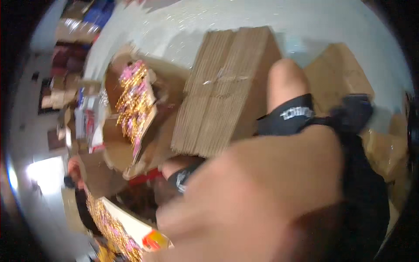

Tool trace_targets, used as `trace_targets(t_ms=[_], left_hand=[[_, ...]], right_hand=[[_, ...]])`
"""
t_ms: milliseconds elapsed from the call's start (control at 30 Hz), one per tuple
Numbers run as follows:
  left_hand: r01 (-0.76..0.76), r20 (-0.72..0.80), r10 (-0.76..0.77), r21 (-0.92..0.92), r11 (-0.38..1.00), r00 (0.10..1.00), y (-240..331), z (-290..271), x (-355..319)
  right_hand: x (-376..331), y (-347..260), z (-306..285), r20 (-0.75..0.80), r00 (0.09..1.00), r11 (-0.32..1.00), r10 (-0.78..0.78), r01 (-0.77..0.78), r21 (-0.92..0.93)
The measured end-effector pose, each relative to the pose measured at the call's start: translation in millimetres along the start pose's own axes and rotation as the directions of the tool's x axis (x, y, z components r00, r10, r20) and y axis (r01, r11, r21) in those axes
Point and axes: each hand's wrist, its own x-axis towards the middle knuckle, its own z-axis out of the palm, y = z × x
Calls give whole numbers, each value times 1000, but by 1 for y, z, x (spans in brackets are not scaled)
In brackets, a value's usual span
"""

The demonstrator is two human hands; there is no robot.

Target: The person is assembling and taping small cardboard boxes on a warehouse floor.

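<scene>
Two white-lettered black bands (286, 115), blurred hands (262, 183), stacked cardboard (222, 91); whether they grip, I cannot tell.

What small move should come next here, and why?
Probably shift the right hand slightly away from the tinsel-trimmed white strip. The hand is blurred and appears to overlap the strip's orange-and-yellow end, so whether its grip holds anything can't be told; a clearer view would help settle that.

White lettering (297, 113) stands on two black finger bands (279, 121).
</scene>
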Motion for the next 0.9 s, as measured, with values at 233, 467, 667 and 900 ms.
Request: trace_targets(t_ms=[233,467,667,900], left_hand=[[-297,-196,282,-51,954,939,118,-32,34],[-578,-311,518,-145,803,797,249,-56,53],[-668,-267,618,-170,725,739,311,-48,39],[-709,-91,708,-207,674,700,371,-15,38]], right_hand=[[-168,27,-80,-462,610,668,644,-743,-50],[-511,3,-141,-715,-599,-295,359,-800,522],[-739,-90,-60,-711,-702,-778,-48,-420,468],[-806,-115,-88,-819,-329,-820,-471,-179,543]])
